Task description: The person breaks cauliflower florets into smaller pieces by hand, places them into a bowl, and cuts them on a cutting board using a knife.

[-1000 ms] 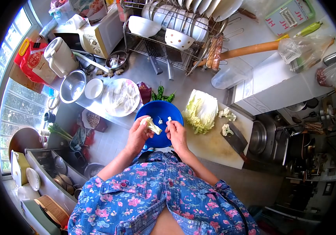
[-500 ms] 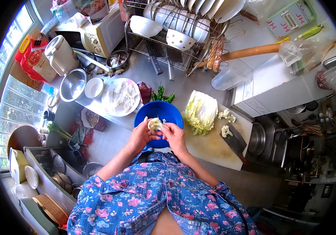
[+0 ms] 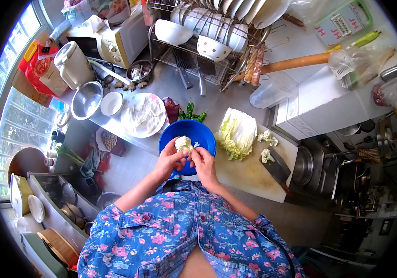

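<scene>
"JH" repeats in pinkish red on the green-edged board (image 3: 353, 21) at two o'clock; print on the red bag (image 3: 42, 72) at ten o'clock is illegible

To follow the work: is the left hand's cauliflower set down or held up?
Held up: the left hand grips the cauliflower over the blue bowl.

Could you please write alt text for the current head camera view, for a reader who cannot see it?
A person's left hand and right hand hold cauliflower over a blue bowl. To the right are a leafy pale cabbage, a cutting board and a cleaver; green peppers lie just beyond the bowl.
</scene>
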